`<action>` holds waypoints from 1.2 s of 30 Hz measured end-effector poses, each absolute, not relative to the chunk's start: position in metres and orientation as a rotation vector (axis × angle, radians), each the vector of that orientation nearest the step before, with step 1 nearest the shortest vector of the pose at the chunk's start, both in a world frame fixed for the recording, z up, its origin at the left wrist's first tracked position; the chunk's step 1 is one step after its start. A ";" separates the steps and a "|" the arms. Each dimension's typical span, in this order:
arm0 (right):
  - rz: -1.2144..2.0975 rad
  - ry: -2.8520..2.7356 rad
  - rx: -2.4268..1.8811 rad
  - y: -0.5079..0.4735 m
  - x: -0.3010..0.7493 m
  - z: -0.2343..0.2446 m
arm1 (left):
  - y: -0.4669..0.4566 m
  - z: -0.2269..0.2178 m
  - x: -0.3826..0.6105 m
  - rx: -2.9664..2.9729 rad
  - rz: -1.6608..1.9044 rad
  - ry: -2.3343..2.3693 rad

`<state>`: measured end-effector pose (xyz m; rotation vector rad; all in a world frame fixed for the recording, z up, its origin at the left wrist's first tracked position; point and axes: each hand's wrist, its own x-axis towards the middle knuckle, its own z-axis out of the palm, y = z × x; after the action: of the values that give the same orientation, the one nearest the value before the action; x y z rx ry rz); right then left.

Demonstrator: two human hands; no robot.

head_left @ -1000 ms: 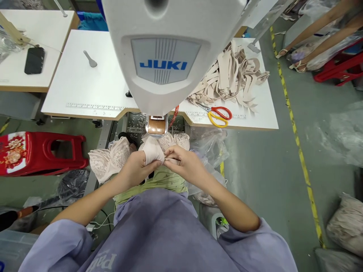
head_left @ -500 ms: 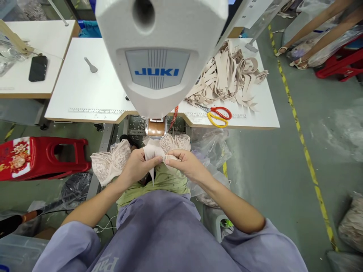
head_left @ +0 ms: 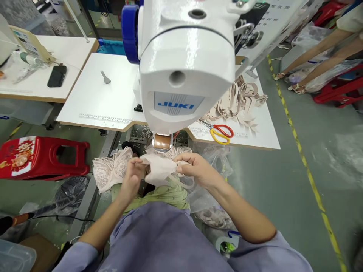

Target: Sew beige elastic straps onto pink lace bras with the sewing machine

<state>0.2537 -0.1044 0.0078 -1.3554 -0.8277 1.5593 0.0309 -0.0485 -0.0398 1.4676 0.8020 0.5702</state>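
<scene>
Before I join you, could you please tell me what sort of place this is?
Probably a garment-sewing workshop: there is a JUKI machine, a heap of beige fabric strips on the white tabletop, and a stack of lace-patterned bras beside the left hand.

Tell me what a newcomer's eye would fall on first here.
Probably the big white JUKI sewing machine at top centre. Below it, the left hand and right hand hold pale fabric between them. Red-and-yellow scissors lie on the white table to the machine's right.
</scene>
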 end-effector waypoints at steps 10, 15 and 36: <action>1.155 -1.734 -1.709 -0.037 0.283 0.055 | 0.016 -0.021 0.031 2.225 0.729 0.522; 0.909 -1.896 -1.772 -0.030 0.279 0.056 | 0.051 -0.030 0.038 2.566 0.385 0.338; 0.714 -1.499 -1.644 -0.060 0.281 0.000 | 0.040 -0.016 0.058 2.721 0.462 0.299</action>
<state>0.2809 -0.0599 -0.0001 -1.6441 -1.4985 0.7139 0.0583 0.0405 -0.0159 2.7207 0.2994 0.4620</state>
